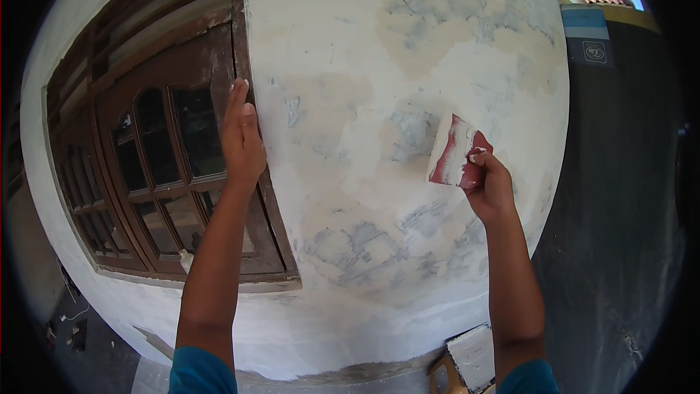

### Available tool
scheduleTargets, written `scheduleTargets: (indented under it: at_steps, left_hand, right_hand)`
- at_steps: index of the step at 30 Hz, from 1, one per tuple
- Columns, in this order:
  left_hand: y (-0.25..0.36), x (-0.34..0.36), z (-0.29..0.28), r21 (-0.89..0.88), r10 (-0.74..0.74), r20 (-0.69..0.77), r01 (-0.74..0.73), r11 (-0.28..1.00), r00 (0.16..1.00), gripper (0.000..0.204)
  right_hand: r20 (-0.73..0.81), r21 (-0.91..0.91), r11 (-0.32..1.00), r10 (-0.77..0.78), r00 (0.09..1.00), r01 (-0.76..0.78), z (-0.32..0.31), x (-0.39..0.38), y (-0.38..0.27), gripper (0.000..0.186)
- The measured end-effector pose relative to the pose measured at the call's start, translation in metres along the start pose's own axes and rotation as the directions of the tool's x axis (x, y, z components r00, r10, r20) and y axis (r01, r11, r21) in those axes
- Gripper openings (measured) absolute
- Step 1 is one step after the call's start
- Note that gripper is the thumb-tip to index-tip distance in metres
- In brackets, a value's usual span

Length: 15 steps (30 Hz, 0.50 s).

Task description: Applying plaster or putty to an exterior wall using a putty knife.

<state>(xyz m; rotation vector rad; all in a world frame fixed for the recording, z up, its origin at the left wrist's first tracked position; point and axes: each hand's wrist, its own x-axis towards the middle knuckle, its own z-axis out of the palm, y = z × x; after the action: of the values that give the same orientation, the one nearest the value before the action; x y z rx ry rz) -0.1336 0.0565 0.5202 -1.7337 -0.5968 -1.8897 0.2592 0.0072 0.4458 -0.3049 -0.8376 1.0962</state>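
My right hand (494,188) grips a dark red putty spreader (440,172), its face smeared with white filler. The blade's pale edge is turned to the left, at the wall (350,168); whether it touches the surface I cannot tell. My left hand (245,138) is raised with its fingers stretched out along the side of the brown wooden window frame (275,237), holding nothing. Patches of grey and cream filler mark the wall between the two hands and below them.
Low at the right, a board (474,356) coated in white filler rests by a yellowish stool-like support (440,376). A tall dark panel (612,190) borders the wall on the right. Small items (76,332) lie on the floor at far left.
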Motion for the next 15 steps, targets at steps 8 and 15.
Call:
scheduleTargets:
  at_steps: [8,15]
  left_hand:
    - [-0.047,0.058,0.032,0.103,0.066,0.074,-0.074,0.992,0.995,0.055]
    - [-0.050,0.056,0.032,0.126,0.128,0.063,-0.135,0.983,0.990,0.056]
  right_hand:
    - [0.540,-0.652,0.509,-0.208,0.815,0.562,0.196,0.106,-0.100,0.024]
    - [0.697,-0.714,-0.205,-0.308,0.648,0.670,0.281,0.093,-0.108,0.037]
